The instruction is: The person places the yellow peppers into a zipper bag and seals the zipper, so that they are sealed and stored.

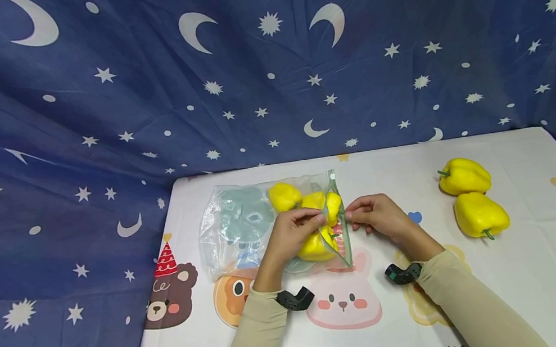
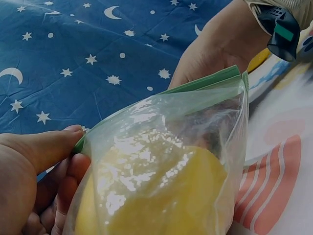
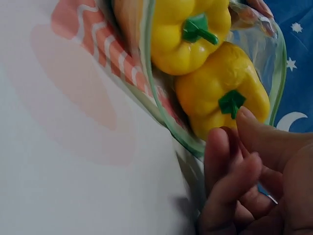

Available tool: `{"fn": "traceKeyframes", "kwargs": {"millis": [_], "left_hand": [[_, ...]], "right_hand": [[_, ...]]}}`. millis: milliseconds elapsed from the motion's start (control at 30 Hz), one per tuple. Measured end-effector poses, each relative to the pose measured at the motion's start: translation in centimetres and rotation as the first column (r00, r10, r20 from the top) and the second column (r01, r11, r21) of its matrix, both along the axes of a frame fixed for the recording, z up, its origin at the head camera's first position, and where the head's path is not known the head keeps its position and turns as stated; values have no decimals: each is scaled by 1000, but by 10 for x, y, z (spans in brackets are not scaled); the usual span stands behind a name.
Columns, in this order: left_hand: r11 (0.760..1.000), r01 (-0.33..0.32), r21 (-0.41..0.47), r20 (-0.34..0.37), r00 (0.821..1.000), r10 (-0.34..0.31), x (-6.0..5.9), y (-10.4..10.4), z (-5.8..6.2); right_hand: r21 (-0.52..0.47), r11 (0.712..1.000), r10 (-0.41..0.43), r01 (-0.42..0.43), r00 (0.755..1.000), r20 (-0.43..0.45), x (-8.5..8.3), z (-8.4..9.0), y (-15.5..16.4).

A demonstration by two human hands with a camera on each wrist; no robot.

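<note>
Pinching the bag (image 1: 263, 223) mouth, both hands, left (image 1: 291, 231) and right (image 1: 379, 216), seem mid-sealing; pressing along the strip looks next.

Bag mouth (image 3: 161, 117) seemingly pepper-crowded (image 3: 222, 93)

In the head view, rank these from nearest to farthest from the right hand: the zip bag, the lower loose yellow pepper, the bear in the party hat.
1. zip bag: touching the right hand, on its left.
2. lower loose pepper: to the right.
3. bear in the party hat: far left, printed on the mat.
</note>
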State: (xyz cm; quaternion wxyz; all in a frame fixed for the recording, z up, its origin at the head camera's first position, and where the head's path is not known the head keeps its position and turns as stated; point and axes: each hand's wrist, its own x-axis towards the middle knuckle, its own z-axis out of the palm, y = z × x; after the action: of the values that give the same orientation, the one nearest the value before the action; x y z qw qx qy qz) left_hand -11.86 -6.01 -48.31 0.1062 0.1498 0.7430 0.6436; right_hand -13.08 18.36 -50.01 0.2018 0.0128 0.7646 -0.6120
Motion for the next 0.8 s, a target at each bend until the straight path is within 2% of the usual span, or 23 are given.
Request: {"fn": "traceKeyframes", "kwargs": {"millis": [733,800], "left_hand": [[1000,8,-10,-9,1000,-8,0,0,0],[1000,14,-6,-2,1000,-14,2,0,4]], "right_hand": [[82,996,-39,44,997,-61,-6,-6,-19],[80,996,-43,47,997,-58,-7,-6,-21]]}}
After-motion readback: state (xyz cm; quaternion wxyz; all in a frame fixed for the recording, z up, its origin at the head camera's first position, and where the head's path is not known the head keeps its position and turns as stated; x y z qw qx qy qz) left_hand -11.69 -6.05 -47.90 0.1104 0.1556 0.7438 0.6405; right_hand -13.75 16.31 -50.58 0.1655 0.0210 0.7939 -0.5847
